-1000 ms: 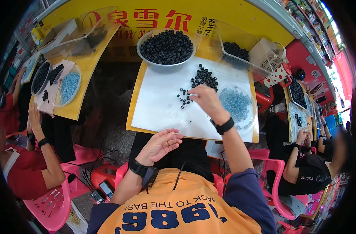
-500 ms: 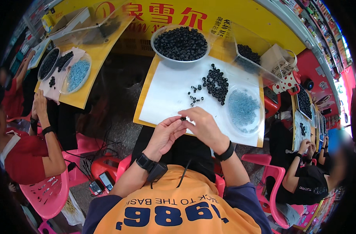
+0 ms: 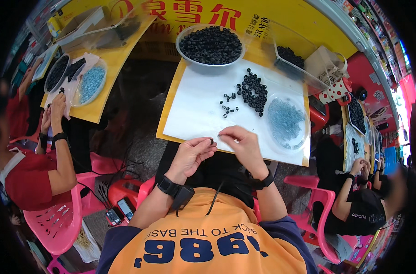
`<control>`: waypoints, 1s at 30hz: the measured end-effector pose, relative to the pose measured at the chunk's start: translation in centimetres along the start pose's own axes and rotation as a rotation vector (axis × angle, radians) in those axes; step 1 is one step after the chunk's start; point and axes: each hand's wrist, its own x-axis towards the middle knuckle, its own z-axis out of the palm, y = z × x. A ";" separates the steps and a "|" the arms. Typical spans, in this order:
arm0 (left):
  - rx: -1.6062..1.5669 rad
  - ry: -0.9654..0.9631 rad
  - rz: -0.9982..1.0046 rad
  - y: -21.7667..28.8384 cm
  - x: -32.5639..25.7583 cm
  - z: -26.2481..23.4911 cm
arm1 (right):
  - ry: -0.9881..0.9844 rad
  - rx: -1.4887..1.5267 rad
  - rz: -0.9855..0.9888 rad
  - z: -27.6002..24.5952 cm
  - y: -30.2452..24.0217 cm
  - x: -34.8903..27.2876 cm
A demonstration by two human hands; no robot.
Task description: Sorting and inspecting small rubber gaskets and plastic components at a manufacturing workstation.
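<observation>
My left hand (image 3: 193,154) pinches a small black cylinder-shaped piece (image 3: 211,141) between thumb and fingertips, just off the table's front edge. Close by on the right, my right hand (image 3: 242,144) is closed in a pinch; whatever is at its fingertips is too small to name. Beyond the hands, a pile of black round pieces (image 3: 253,93) lies on the white sheet (image 3: 192,112), with several smaller black pieces (image 3: 228,109) scattered to its left. To the right sits a clear round dish (image 3: 292,147) with tiny light-blue pieces (image 3: 284,118) in it.
A white bowl (image 3: 208,62) heaped with black pieces stands at the back. Behind to the right are a clear bin (image 3: 304,73), a cream bag (image 3: 324,67) and a polka-dot mug (image 3: 332,93). Co-workers sit at tables left and right, near pink chairs (image 3: 57,226).
My hands have moved apart: the right has shifted right, away from the black piece, which stays in my left fingers. The left co-worker's hand has lifted toward the trays.
</observation>
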 end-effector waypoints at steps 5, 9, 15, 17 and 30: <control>-0.076 -0.020 0.041 -0.1 0.1 -0.3 | 0.283 -0.284 -0.032 -3.0 4.2 2.7; -0.122 -0.004 0.056 0.1 0.0 -0.2 | 0.225 -0.601 -0.121 -3.6 6.2 3.7; -0.154 0.010 0.086 0.1 0.0 -1.6 | 0.117 -0.488 -0.248 -0.4 2.7 5.6; -0.185 -0.044 0.077 -0.1 0.2 -1.4 | -0.062 -0.539 -0.331 1.1 3.8 6.9; -0.221 -0.033 0.133 1.4 -0.7 -1.1 | -0.221 0.418 0.159 1.8 -1.6 3.7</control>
